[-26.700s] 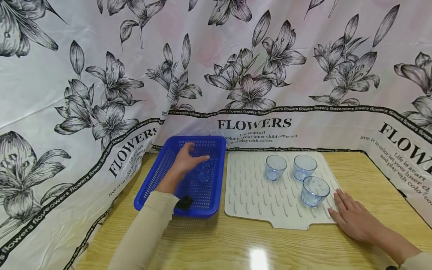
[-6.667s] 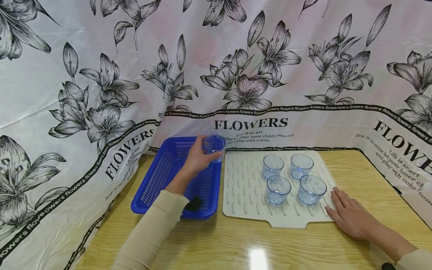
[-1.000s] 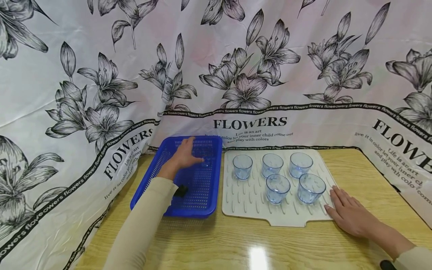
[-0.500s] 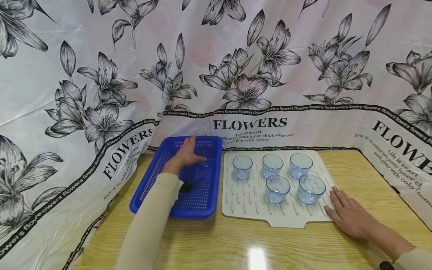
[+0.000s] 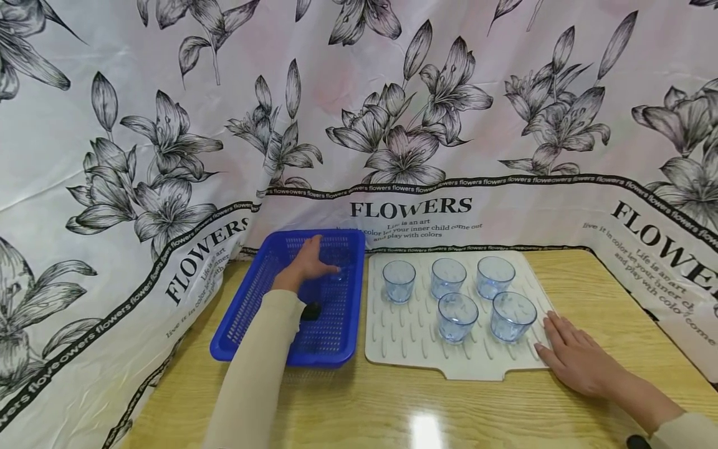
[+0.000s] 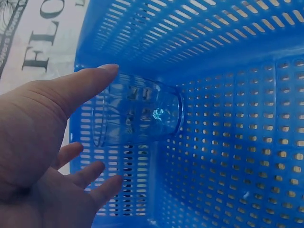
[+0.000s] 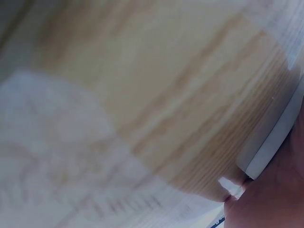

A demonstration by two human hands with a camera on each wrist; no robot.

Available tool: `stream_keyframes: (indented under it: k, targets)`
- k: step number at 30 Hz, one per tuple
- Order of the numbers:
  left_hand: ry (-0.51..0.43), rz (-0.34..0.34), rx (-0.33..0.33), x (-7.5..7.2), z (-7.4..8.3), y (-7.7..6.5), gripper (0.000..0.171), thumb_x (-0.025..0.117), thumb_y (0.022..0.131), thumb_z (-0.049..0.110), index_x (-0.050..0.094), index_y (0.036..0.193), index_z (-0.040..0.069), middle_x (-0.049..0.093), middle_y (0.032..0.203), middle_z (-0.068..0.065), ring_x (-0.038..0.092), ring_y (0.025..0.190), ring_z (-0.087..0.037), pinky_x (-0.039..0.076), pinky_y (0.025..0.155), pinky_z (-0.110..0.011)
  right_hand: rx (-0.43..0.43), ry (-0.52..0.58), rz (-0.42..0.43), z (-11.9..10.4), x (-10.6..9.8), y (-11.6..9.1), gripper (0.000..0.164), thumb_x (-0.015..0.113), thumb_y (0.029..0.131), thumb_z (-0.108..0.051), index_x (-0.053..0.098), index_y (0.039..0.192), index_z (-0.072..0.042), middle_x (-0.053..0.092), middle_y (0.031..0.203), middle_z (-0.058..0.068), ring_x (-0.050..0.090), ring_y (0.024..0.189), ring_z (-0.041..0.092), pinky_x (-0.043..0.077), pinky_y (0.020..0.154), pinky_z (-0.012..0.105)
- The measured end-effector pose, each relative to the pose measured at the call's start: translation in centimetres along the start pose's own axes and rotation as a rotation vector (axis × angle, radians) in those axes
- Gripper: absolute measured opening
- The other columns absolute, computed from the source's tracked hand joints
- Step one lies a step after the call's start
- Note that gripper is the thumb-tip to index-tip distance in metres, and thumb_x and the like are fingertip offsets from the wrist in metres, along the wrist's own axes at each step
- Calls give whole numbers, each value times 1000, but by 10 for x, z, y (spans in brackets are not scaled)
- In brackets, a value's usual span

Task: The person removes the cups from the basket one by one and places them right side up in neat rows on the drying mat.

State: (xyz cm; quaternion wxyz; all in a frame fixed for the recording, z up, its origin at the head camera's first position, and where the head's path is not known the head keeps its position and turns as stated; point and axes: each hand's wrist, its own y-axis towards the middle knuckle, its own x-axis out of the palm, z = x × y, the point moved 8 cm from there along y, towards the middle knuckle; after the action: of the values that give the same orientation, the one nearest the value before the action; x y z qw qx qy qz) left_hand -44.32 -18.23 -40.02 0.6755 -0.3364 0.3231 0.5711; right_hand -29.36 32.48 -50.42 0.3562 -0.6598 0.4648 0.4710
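Observation:
My left hand (image 5: 311, 265) is inside the blue plastic basket (image 5: 359, 287), its thumb and fingers spread. In the left wrist view a clear blue-tinted glass (image 6: 152, 116) is in the basket just past that hand. The thumb reaches over the glass's upper side, while the other fingers stay apart below its rim; whether the thumb touches it I cannot tell. My right hand (image 5: 583, 355) lies flat at the right edge of the white ridged mat (image 5: 401, 340), with fingers straight. The right wrist view shows only part of that hand beside the mat's edge.
Several similar glasses stand upright on the mat: a left glass (image 5: 399, 284), a back right glass (image 5: 495, 277), a front glass (image 5: 457, 321) and others. Wooden tabletop (image 5: 381, 411) lies in front. Flower-print cloth (image 5: 415, 137) hangs behind and to the left.
Since the oldest frame, the mat has gained two glasses; the left hand carried the latest from the basket to the mat's left. Over the last second the left hand hardly moves. The right hand stays put.

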Motion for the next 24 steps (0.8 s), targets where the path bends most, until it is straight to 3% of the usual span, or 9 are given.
stream_keyframes:
  k: [8,16,24]
  targets:
    - [-73,3,-31,8,-11,7,99,76,94,26,9,162,-2,14,168,-25,14,155,-42,19,124,-55,3,-12,9,1,0,-1,74,40,111,-39,23,152,20,17,158,42,14,146,59,18,111,75]
    - [-269,7,-85,18,-23,7,98,77,93,23,12,162,1,21,166,-24,24,151,-44,28,120,-58,1,-3,12,-1,1,-2,74,41,111,-39,23,152,19,18,158,41,15,146,60,18,111,75]
    - [-360,26,-118,25,-31,11,90,77,93,26,22,160,1,27,163,-25,28,149,-45,29,120,-58,-4,-7,22,-3,-1,-2,73,42,111,-39,25,152,19,19,158,41,15,146,59,19,111,75]
